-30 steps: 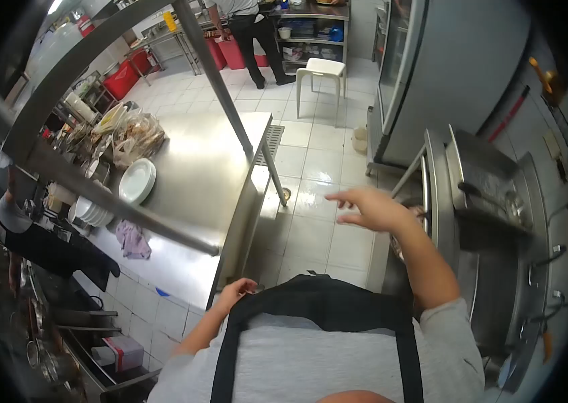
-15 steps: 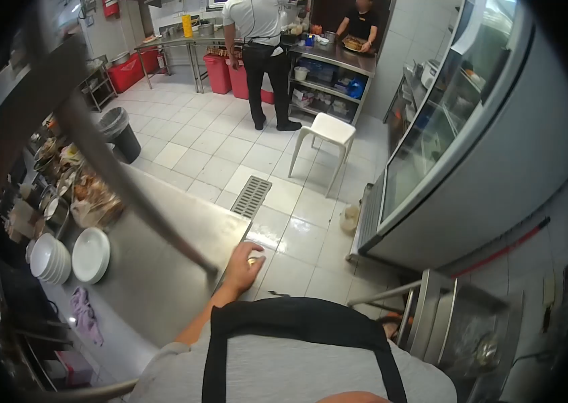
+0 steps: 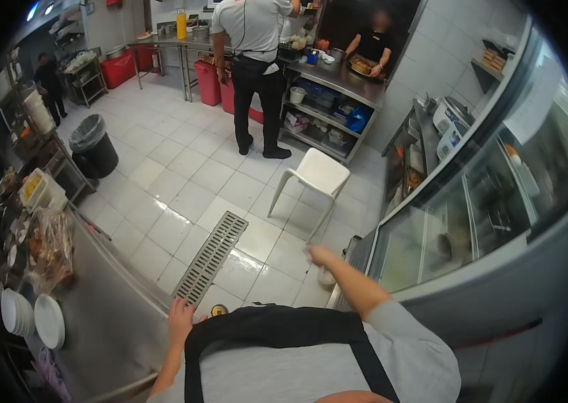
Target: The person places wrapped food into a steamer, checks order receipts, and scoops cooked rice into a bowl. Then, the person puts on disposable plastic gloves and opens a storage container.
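Note:
My left hand (image 3: pixel 180 322) is low in view at the edge of the steel table (image 3: pixel 109 302), its fingers stretched out and apart. Just right of its thumb is a small round thing with a gold rim and dark centre (image 3: pixel 219 310); I cannot make out its kind or whether the hand touches it. My right arm reaches forward past the glass-door fridge (image 3: pixel 459 228). The right hand (image 3: pixel 316 255) is smeared by motion, so its fingers and anything in them are unclear. Beyond it stands a white stool (image 3: pixel 321 171).
A long floor drain (image 3: pixel 213 255) runs through the tiles. White plates (image 3: pixel 49 321) and a plastic bag of food (image 3: pixel 49 248) sit on the left. A black bin (image 3: pixel 94 149) stands farther off. One person (image 3: pixel 250 60) is at the back counter; another (image 3: pixel 370 50) holds a dish behind it.
The view has turned right and moved toward the stool and fridge. My right arm has come into view, stretched forward. My left hand has gone from curled to spread, lower in view.

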Available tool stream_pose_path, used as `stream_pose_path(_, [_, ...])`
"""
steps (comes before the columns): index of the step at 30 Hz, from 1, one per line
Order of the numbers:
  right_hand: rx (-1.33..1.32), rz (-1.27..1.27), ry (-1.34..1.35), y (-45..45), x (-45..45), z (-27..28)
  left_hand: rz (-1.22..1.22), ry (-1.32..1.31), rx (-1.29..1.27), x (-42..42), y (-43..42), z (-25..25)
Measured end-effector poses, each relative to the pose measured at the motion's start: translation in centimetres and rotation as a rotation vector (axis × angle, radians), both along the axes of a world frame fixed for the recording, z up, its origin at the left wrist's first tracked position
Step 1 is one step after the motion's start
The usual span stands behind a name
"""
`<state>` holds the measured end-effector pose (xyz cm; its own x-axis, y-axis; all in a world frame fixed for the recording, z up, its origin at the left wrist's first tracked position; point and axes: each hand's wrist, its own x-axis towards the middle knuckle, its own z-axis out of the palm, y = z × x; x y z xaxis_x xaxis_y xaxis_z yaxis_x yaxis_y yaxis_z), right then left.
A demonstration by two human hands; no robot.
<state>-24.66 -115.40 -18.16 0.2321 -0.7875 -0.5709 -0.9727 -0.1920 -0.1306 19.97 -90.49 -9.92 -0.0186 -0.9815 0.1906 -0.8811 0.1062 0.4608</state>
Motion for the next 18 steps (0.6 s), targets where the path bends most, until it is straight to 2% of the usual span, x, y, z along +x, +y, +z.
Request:
stream_pose_path(1, [-0.324,0.065,-0.193,-4.8,2.7,3.8,-0.007,-0.007,0.033,0.7,-0.2,-1.5])
stream_pose_path(3, [-0.511,0.052,-0.608,-12.7,8.6,11.1,0.255,0.302,0.123,0.5,-1.0,-2.9])
stream_pose_path(5, [-0.434,0.029,-0.813,-17.7,12.7,14.8,0.289,-0.126,-0.122,0.7,-3.2,-10.1])
stream_pose_path(6, [-0.4,0.033,-0.734,-19.9,13.2,14.3,0.327,-0.345,-0.243,0.9,-4.6,-13.7])
stream_pose_path(8, [-0.331,0.041,-0.573,-22.6,13.1,10.3,0.333,-0.065,-0.005,0.1,-9.3,-12.5])
stream_pose_path(9, [-0.348,0.013,-0.597,-23.6,11.1,4.8,0.347,0.061,0.12,-0.5,-12.0,-11.1])
stream_pose_path(10, [-0.219,0.042,-0.443,-24.0,8.4,0.9,0.359,0.136,0.196,-0.7,-14.5,-10.1])
stream_pose_path(12, [0.012,0.046,-0.174,-22.0,1.7,-4.7,0.365,0.194,0.254,-1.2,-19.5,-9.2])
stream_pose_path(14, [0.206,-0.104,-0.007,-18.1,-6.3,-11.4,0.366,0.223,0.295,-1.5,-24.5,-8.7])
stream_pose_path(18, [0.528,-0.45,0.161,-16.5,-14.6,-13.5,0.389,0.267,0.37,-1.4,-33.9,-8.7])
